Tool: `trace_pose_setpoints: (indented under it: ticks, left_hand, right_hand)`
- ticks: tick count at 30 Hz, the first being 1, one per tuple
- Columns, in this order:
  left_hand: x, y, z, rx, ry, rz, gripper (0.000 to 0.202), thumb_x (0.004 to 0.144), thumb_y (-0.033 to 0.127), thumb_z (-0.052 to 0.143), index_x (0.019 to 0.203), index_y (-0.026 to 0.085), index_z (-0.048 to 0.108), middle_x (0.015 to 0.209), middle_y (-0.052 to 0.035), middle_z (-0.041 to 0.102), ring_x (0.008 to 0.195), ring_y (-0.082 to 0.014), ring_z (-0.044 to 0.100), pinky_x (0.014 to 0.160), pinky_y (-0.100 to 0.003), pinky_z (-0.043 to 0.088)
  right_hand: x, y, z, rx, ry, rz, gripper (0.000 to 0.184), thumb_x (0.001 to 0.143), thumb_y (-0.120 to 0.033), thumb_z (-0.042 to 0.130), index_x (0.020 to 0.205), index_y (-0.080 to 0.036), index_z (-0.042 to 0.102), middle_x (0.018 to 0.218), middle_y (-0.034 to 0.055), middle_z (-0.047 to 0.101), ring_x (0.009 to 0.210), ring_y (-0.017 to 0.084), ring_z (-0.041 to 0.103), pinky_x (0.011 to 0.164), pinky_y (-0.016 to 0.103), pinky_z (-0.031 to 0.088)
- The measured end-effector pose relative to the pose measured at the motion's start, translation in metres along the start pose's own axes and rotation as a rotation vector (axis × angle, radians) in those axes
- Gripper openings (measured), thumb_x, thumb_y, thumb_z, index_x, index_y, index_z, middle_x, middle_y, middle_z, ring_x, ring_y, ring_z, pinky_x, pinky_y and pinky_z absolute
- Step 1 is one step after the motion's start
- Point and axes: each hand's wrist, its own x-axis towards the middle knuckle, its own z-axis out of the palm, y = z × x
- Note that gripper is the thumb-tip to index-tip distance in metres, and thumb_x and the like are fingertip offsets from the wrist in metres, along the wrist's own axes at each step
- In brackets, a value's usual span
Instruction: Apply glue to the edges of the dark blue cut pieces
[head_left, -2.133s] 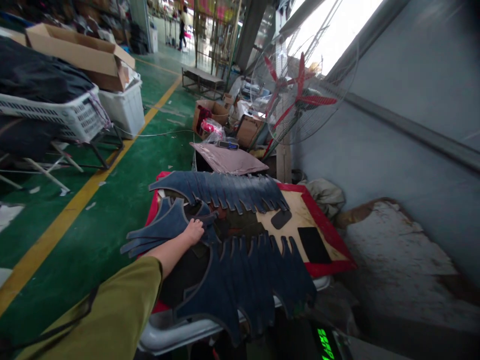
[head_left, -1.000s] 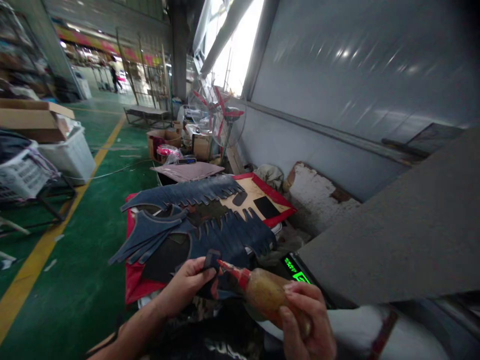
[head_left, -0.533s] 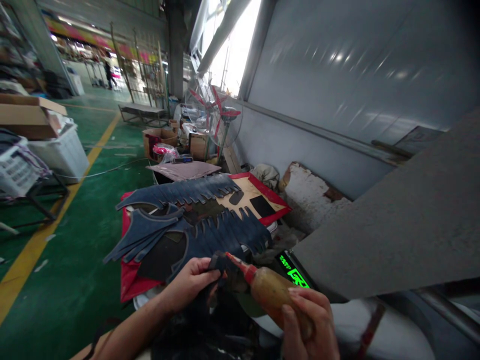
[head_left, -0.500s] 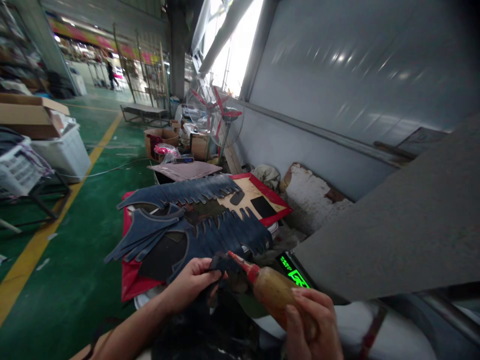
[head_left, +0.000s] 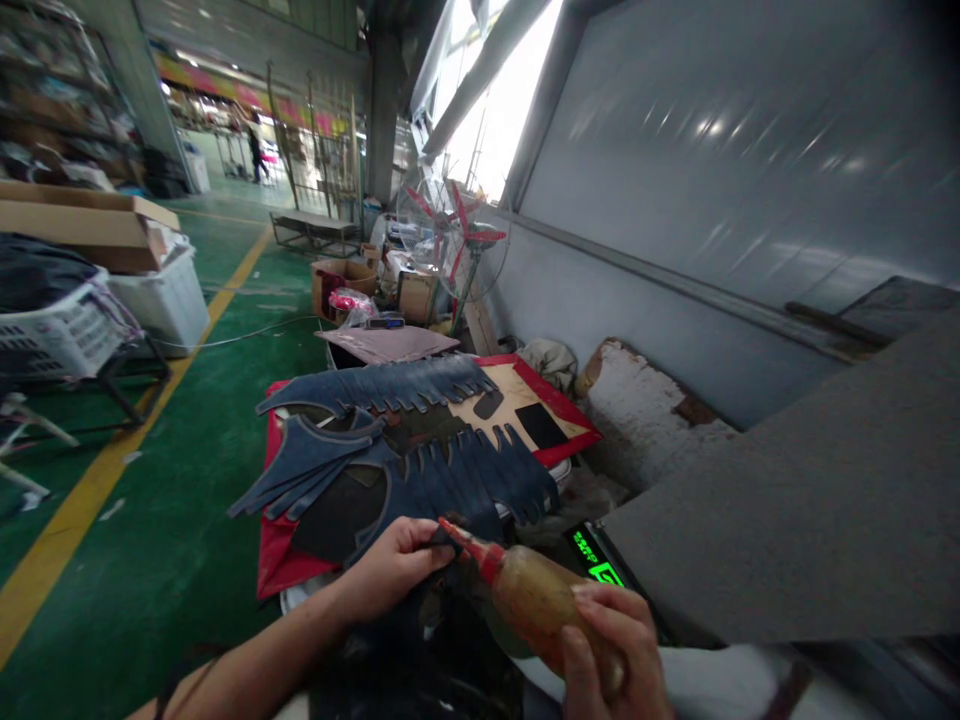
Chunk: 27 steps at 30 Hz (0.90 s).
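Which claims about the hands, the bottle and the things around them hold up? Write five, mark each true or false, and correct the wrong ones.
1. The right hand holds a bottle with a red nozzle. True.
2. The nozzle points toward the left hand. True.
3. The left hand holds nothing. False: its grip pinches a dark piece.
4. Blue pieces lie overlapping on a red-edged surface. True.
5. The fan blades in the background are blue. False: they are red.
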Motion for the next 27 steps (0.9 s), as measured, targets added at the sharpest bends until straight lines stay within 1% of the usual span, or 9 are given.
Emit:
trace_pose_setpoints:
  ticks: [3, 5, 9, 12, 17, 20, 23, 25, 27]
  left_hand:
    - [0.0, 0.0, -0.002, 0.006, 0.01, 0.002, 0.054, 0.068, 0.061, 0.076, 0.088, 0.01, 0.074, 0.077, -0.005, 0.068, 0.065, -0.0119, 0.054, 0.064, -0.021, 0.042]
    - [0.0, 0.0, -0.003, -0.016, 0.029, -0.048, 0.056, 0.066, 0.062, 0.077, 0.086, 0.01, 0.072, 0.073, -0.0041, 0.067, 0.062, -0.0117, 0.053, 0.06, -0.021, 0.041]
    - [0.0, 0.003, -0.004, -0.027, 0.075, -0.081, 0.058, 0.06, 0.064, 0.08, 0.08, 0.01, 0.07, 0.07, -0.0026, 0.065, 0.06, -0.0104, 0.052, 0.057, -0.019, 0.039]
    - [0.002, 0.008, -0.006, -0.04, 0.099, -0.059, 0.058, 0.059, 0.063, 0.081, 0.079, 0.01, 0.07, 0.067, -0.0015, 0.063, 0.058, -0.0087, 0.05, 0.056, -0.018, 0.038]
    - [0.0, 0.015, -0.006, -0.052, 0.101, -0.07, 0.057, 0.06, 0.059, 0.083, 0.083, 0.009, 0.072, 0.073, -0.0055, 0.068, 0.062, -0.0116, 0.057, 0.061, -0.02, 0.043]
    - [-0.002, 0.016, -0.004, -0.082, 0.117, -0.078, 0.056, 0.056, 0.059, 0.085, 0.078, 0.009, 0.071, 0.069, -0.0043, 0.067, 0.059, -0.0104, 0.056, 0.059, -0.019, 0.042]
    - [-0.002, 0.017, -0.002, -0.071, 0.128, -0.062, 0.054, 0.057, 0.058, 0.085, 0.075, 0.009, 0.069, 0.065, -0.0027, 0.065, 0.057, -0.0088, 0.053, 0.057, -0.018, 0.04]
    - [0.0, 0.017, 0.0, -0.033, 0.113, -0.05, 0.053, 0.06, 0.058, 0.083, 0.078, 0.009, 0.069, 0.067, -0.003, 0.065, 0.058, -0.009, 0.053, 0.057, -0.018, 0.041]
    - [0.001, 0.016, 0.001, 0.013, 0.074, -0.026, 0.054, 0.065, 0.059, 0.08, 0.083, 0.009, 0.07, 0.072, -0.0042, 0.066, 0.061, -0.0103, 0.055, 0.06, -0.019, 0.043]
  right_hand:
    - [0.001, 0.004, 0.002, -0.07, -0.062, -0.042, 0.005, 0.087, -0.023, 0.059, 0.09, -0.019, 0.059, 0.087, 0.0059, 0.061, 0.078, 0.017, 0.061, 0.064, 0.03, 0.051]
    - [0.001, 0.009, 0.002, -0.126, -0.041, -0.037, 0.006, 0.087, -0.023, 0.06, 0.091, -0.019, 0.06, 0.088, 0.0056, 0.061, 0.078, 0.016, 0.061, 0.065, 0.029, 0.05]
    - [-0.006, 0.018, -0.003, -0.058, 0.072, 0.192, 0.01, 0.088, -0.028, 0.059, 0.09, -0.019, 0.06, 0.093, 0.0061, 0.061, 0.084, 0.016, 0.059, 0.072, 0.029, 0.047]
    - [-0.013, 0.019, -0.006, 0.037, 0.118, 0.324, 0.011, 0.088, -0.03, 0.059, 0.089, -0.019, 0.06, 0.095, 0.0057, 0.06, 0.085, 0.016, 0.059, 0.069, 0.028, 0.046]
    - [-0.015, 0.021, -0.005, 0.049, 0.001, 0.217, 0.009, 0.088, -0.027, 0.058, 0.091, -0.019, 0.059, 0.095, 0.0045, 0.06, 0.084, 0.015, 0.06, 0.071, 0.027, 0.047]
    - [-0.016, 0.025, -0.006, -0.039, 0.046, 0.203, 0.01, 0.087, -0.028, 0.061, 0.089, -0.019, 0.06, 0.092, 0.0043, 0.06, 0.084, 0.014, 0.059, 0.073, 0.026, 0.046]
    - [-0.019, 0.029, -0.01, -0.006, 0.104, 0.3, 0.01, 0.087, -0.028, 0.06, 0.09, -0.019, 0.059, 0.095, 0.0056, 0.06, 0.083, 0.016, 0.059, 0.07, 0.028, 0.046]
    - [-0.02, 0.029, -0.012, 0.073, 0.077, 0.294, 0.009, 0.087, -0.027, 0.058, 0.091, -0.019, 0.059, 0.096, 0.0061, 0.06, 0.083, 0.017, 0.06, 0.068, 0.029, 0.047]
    - [-0.019, 0.028, -0.012, 0.092, 0.011, 0.213, 0.009, 0.086, -0.027, 0.059, 0.091, -0.019, 0.059, 0.095, 0.0053, 0.06, 0.083, 0.016, 0.06, 0.07, 0.029, 0.047]
